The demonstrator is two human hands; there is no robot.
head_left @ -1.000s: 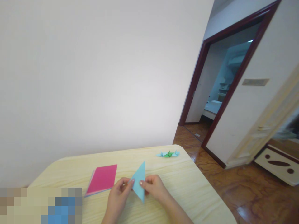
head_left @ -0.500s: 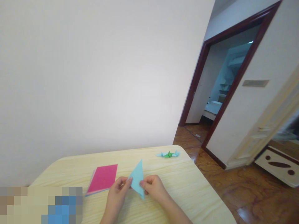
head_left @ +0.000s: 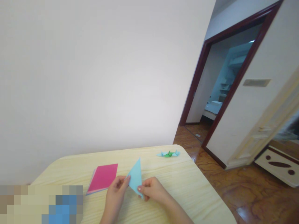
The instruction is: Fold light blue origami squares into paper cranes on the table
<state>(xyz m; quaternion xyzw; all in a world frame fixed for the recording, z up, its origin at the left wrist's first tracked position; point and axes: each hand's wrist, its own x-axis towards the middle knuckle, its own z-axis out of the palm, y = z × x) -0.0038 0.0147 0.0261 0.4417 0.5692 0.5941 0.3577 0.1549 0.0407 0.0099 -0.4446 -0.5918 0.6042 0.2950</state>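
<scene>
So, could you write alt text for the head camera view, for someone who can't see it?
A person's left hand and right hand hold a folded light blue paper triangle over a wooden table. A stack of pink paper lies to the left, and a small folded paper crane sits farther away.

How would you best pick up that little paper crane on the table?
Probably pinch its raised green middle from above, coming in from the near side. The paper crane sits low, with thin pointed ends spread sideways, so the centre looks sturdiest and the ends would likely bend.
</scene>
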